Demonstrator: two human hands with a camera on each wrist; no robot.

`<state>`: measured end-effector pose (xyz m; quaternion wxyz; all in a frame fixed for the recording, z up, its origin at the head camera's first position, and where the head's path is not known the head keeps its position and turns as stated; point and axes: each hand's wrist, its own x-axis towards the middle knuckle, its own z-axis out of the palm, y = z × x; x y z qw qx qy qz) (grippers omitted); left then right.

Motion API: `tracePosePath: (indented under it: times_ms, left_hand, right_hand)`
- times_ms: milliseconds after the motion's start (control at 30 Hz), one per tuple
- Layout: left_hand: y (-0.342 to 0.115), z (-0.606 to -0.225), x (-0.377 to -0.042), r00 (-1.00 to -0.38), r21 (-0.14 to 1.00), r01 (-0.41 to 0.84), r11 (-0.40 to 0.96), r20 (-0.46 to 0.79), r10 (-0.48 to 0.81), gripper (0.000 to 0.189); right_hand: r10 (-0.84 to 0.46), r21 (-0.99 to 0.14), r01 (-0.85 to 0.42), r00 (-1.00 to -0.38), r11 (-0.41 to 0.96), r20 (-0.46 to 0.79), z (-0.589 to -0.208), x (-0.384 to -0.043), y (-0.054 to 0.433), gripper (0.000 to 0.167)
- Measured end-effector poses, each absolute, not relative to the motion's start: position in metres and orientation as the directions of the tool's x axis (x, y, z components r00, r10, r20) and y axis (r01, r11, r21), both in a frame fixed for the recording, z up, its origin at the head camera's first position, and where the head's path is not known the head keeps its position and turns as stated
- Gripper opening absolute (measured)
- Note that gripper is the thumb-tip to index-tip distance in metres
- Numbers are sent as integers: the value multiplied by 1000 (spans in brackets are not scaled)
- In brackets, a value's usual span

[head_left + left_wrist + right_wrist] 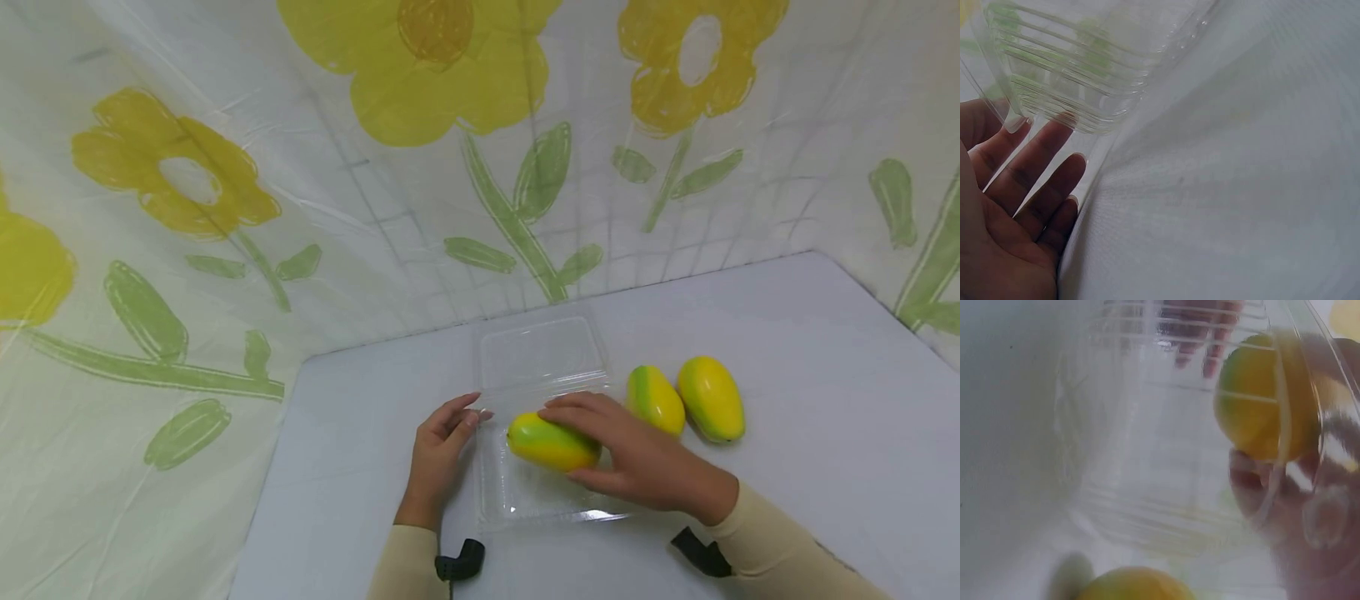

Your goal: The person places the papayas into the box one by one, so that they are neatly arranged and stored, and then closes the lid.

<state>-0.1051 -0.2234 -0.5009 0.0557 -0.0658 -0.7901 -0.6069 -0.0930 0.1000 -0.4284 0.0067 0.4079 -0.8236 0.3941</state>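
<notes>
Right hand (637,454) grasps yellow-green mango (551,443) over clear container (525,496); left hand (438,446) at its left edge, pinching or released: cannot tell; two mangoes (712,400) right.

Right hand (637,457) grips yellow-green fruit (551,443) over clear container (517,500); left hand (439,450) at container's left edge. Two similar fruits (711,398) on surface (825,400), right of container.

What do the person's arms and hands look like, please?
The left hand and right hand wear no gloves. The left sleeve and right sleeve are plain beige, ending near the wrists. A bent black attachment juts out beside each sleeve.
</notes>
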Motion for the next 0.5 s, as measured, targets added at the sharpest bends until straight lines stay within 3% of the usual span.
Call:
tracePosePath:
  times_ms: [500]
  left_hand:
    - [-225,-503,-106,-985,950,171,261,167,39,35]
  right_hand:
    - [-673,-611,-690,-665,388,324,-445,-94,75,71]
